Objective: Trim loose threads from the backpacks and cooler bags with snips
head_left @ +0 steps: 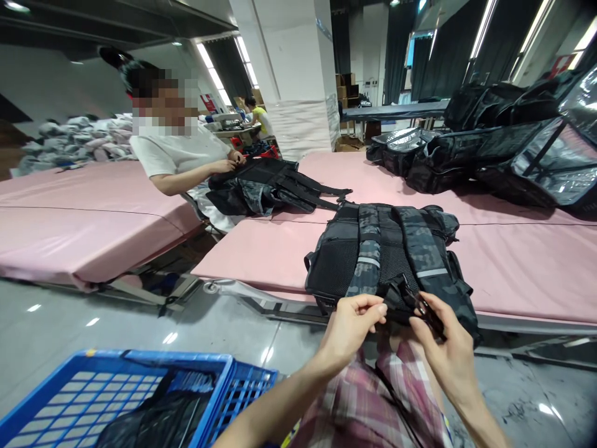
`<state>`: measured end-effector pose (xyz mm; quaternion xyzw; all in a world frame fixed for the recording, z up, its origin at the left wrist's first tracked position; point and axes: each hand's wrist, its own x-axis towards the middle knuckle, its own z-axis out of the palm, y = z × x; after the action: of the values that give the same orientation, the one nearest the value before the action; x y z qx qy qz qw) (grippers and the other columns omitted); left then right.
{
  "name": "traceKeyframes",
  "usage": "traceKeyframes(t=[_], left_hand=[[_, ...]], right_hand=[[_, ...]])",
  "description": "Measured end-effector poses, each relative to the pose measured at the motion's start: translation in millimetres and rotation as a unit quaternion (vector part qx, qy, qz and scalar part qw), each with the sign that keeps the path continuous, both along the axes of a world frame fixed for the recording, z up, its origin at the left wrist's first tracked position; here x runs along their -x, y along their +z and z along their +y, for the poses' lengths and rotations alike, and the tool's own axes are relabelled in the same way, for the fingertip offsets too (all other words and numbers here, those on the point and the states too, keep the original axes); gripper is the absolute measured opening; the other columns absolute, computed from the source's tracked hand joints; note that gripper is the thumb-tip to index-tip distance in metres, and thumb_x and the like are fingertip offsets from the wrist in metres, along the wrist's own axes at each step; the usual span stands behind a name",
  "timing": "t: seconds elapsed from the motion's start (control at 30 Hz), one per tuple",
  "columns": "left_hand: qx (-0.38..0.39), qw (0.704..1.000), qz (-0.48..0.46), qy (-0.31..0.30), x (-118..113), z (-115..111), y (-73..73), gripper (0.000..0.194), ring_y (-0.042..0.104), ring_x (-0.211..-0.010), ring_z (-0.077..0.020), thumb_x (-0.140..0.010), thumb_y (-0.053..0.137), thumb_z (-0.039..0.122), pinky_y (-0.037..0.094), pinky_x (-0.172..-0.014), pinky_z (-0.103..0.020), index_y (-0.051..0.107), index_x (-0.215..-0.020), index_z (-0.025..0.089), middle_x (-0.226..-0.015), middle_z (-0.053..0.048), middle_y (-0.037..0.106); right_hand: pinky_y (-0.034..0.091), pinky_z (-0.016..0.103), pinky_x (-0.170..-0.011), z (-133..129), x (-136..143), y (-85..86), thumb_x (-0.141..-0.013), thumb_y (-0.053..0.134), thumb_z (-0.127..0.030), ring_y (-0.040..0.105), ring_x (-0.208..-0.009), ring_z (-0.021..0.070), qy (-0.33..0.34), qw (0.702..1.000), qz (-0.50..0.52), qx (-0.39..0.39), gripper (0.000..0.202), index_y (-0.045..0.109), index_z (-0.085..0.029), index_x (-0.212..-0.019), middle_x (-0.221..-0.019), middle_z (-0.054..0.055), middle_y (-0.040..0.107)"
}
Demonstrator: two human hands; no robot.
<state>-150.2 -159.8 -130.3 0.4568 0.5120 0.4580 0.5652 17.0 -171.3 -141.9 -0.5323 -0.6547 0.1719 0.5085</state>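
A black and grey camouflage backpack point(392, 249) lies on the pink-covered table in front of me, shoulder straps and mesh back panel facing up. At its near edge my left hand point(357, 320) is closed, thumb and fingers pinching the end of a black webbing strap point(394, 295). Just to the right, my right hand point(443, 336) is closed around a small dark, shiny tool point(430, 316). Its tip points toward the strap. The fingers cover much of this tool, so its exact kind is unclear.
Across the table a co-worker point(181, 149) handles another dark backpack point(265, 186). More black bags point(485, 149) are piled at the right. A blue plastic crate point(153, 358) with dark bags stands at lower left. A second pink table point(93, 218) is at left, a white pillar point(289, 68) behind.
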Motion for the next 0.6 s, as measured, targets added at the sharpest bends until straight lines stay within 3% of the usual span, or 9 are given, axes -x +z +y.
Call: traceKeyframes(t=[0.1,0.17,0.23,0.3,0.33,0.4,0.47,0.53,0.6], left_hand=[[-0.013,1.0,0.013,-0.01,-0.6,3.3,-2.7,0.033,0.054,-0.058,-0.0103,-0.071,0.066,0.041,0.04,-0.055,-0.02,0.07,-0.083,0.01,-0.067,-0.005,0.064],[-0.032,0.998,0.039,-0.036,-0.8,3.7,0.0,0.032,0.056,-0.061,-0.0114,-0.072,0.064,0.041,0.042,-0.058,-0.02,0.07,-0.08,0.011,-0.07,-0.005,0.065],[-0.053,0.989,0.088,-0.103,6.6,2.5,6.5,0.028,0.058,-0.065,-0.0128,-0.074,0.061,0.039,0.043,-0.062,-0.021,0.071,-0.075,0.012,-0.072,-0.005,0.066],[-0.075,0.977,0.147,-0.137,26.9,0.8,14.3,0.025,0.06,-0.071,-0.0147,-0.073,0.061,0.037,0.045,-0.067,-0.023,0.071,-0.076,0.014,-0.077,-0.005,0.068],[-0.081,0.974,0.173,-0.123,41.6,0.4,17.2,0.025,0.06,-0.075,-0.0156,-0.073,0.061,0.037,0.046,-0.069,-0.023,0.071,-0.081,0.015,-0.081,-0.005,0.069],[-0.069,0.977,0.203,-0.01,74.4,1.2,18.3,0.037,0.061,-0.077,-0.0165,-0.074,0.059,0.043,0.047,-0.069,-0.024,0.068,-0.097,0.016,-0.088,-0.006,0.069],[-0.041,0.971,0.227,0.07,100.0,3.6,11.9,0.05,0.061,-0.076,-0.018,-0.073,0.055,0.053,0.047,-0.066,-0.026,0.064,-0.101,0.013,-0.086,-0.008,0.068],[-0.004,0.971,0.231,0.06,107.4,6.2,0.6,0.057,0.061,-0.077,-0.0199,-0.07,0.054,0.059,0.047,-0.064,-0.027,0.063,-0.099,0.011,-0.083,-0.009,0.067],[0.014,0.974,0.227,0.01,95.8,8.5,-10.8,0.055,0.059,-0.074,-0.0195,-0.068,0.055,0.061,0.046,-0.062,-0.027,0.063,-0.091,0.011,-0.08,-0.008,0.066]], right_hand=[[0.045,0.024,-0.071,-4.7,0.5,0.7,-0.082,0.057,-0.022,0.061,-0.074,0.0133,-0.009,0.983,-0.127,-0.134,0.02,0.062,-0.019,-0.101,-0.086,0.004,0.067],[0.045,0.024,-0.07,-4.8,1.6,1.0,-0.082,0.056,-0.02,0.061,-0.07,0.0128,0.014,0.978,-0.146,-0.145,0.016,0.064,-0.018,-0.095,-0.08,0.003,0.068],[0.046,0.024,-0.068,-2.8,-7.4,0.2,-0.083,0.055,-0.023,0.061,-0.07,0.0128,0.04,0.991,-0.102,-0.082,0.013,0.066,-0.019,-0.089,-0.079,0.003,0.068],[0.047,0.024,-0.065,-0.7,-33.0,-1.7,-0.083,0.056,-0.031,0.061,-0.07,0.0134,0.007,1.0,0.003,0.008,0.017,0.067,-0.02,-0.089,-0.08,0.004,0.068],[0.048,0.025,-0.064,-0.6,-51.1,-2.8,-0.081,0.058,-0.036,0.061,-0.07,0.0139,-0.041,0.996,0.067,0.045,0.022,0.066,-0.02,-0.093,-0.081,0.004,0.068],[0.048,0.026,-0.063,-2.9,-90.6,-5.8,-0.075,0.062,-0.044,0.06,-0.069,0.0142,-0.176,0.966,0.176,0.068,0.039,0.063,-0.019,-0.105,-0.085,0.005,0.067],[0.049,0.029,-0.071,-7.1,-121.5,-11.1,-0.067,0.067,-0.047,0.06,-0.076,0.0159,-0.275,0.939,0.194,0.078,0.048,0.064,-0.018,-0.105,-0.09,0.005,0.067],[0.047,0.032,-0.08,-8.8,-134.1,-20.3,-0.061,0.069,-0.048,0.06,-0.083,0.0191,-0.291,0.935,0.158,0.127,0.047,0.067,-0.017,-0.096,-0.091,0.006,0.068],[0.046,0.034,-0.083,-5.4,-129.4,-32.6,-0.061,0.068,-0.05,0.061,-0.087,0.0218,-0.236,0.945,0.124,0.187,0.046,0.068,-0.017,-0.092,-0.09,0.006,0.069]])
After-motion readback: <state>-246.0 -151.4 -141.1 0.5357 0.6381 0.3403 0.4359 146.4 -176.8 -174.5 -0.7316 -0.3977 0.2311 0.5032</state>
